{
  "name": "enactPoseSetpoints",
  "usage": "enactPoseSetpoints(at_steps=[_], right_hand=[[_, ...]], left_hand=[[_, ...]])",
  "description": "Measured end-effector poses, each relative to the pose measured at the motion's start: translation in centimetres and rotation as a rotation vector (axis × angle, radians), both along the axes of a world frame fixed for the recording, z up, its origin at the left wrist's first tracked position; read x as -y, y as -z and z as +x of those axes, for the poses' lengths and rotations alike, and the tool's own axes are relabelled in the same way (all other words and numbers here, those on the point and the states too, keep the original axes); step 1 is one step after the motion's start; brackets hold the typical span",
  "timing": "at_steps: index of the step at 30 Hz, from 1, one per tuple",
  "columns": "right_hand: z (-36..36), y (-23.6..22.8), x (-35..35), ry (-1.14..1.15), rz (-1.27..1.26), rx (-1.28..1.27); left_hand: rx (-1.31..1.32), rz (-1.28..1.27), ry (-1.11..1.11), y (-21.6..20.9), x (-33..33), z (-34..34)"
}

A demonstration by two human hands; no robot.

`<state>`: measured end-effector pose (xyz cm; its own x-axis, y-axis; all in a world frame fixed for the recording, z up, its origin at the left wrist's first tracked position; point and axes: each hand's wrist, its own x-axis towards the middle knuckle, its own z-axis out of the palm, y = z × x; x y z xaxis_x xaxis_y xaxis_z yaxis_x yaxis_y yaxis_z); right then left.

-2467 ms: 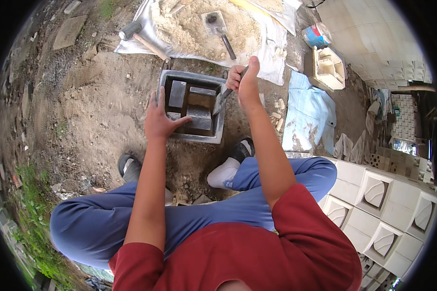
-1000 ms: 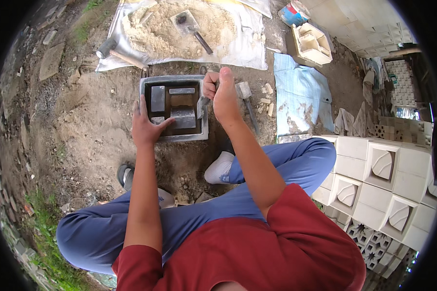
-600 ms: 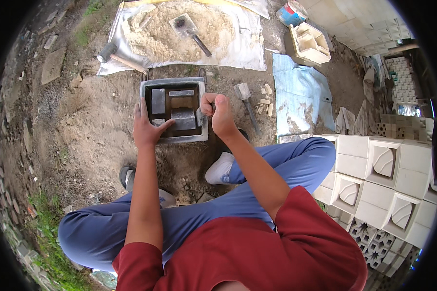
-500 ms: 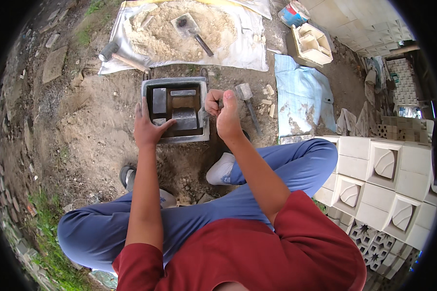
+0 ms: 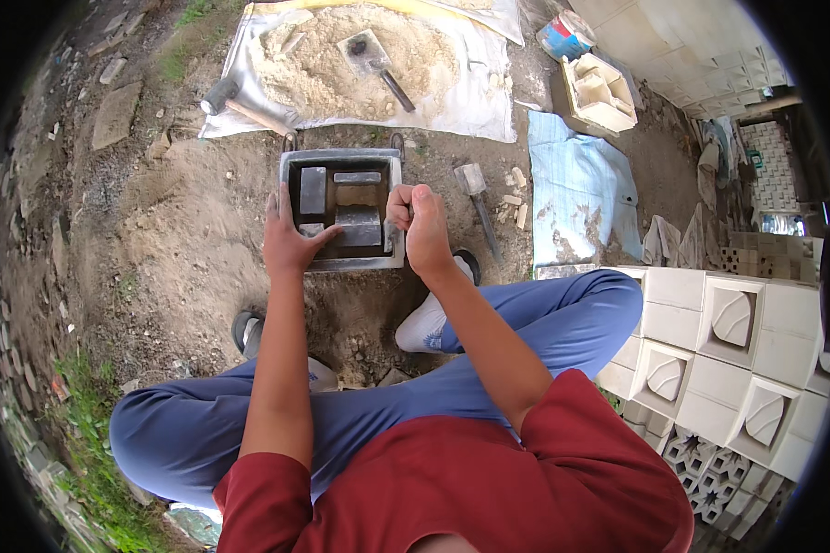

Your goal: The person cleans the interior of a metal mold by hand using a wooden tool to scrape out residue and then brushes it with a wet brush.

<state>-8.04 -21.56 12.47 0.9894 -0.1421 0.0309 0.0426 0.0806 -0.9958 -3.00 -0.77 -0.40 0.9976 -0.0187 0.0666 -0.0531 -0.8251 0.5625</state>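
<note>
- On brown dirt (image 5: 194,230), right between both hands: a grey box frame (image 5: 355,264), flat, hollow side up.
- Inside the grey box frame: dark blocks (image 5: 360,227), with a brown patch in the middle.
- Left hand (image 5: 290,238): spread wide, fingers along the left wall, thumb stuck out over the inside. Nothing gripped, just a light touch on the side.
- Right hand (image 5: 420,221): curled up in a fist, thumb on top, just by the right wall. Looks wrapped round a small tool (image 5: 389,230), mostly hidden; no way to see its full shape.
- Done, as far as shown: dark blocks sitting inside, spaced apart.
- Left to do, at a guess: maybe more work along the right wall. Too hidden to say if finished there.
- Up past the grey box frame: a big heap of pale sand (image 5: 295,78) on a white sheet (image 5: 489,115), with a flat trowel (image 5: 363,53) on top and a mallet (image 5: 219,95) at the corner. None of these in either hand.
- Off to the right: a pale-headed tool (image 5: 470,180), lying on brown dirt near a blue sheet (image 5: 572,175).
</note>
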Motion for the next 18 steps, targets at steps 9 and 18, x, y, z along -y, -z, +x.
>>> enactPoseSetpoints(at_steps=[9, 18], right_hand=[[0.7, 1.7, 1.2, -0.043, 0.111, 0.076], [3.2, -7.5, -1.2, -0.074, 0.196, 0.229]], left_hand=[[-0.012, -0.030, -0.039, -0.5, -0.5, -0.1], [-0.079, -0.163, -0.249, 1.9, -1.6, 0.4]])
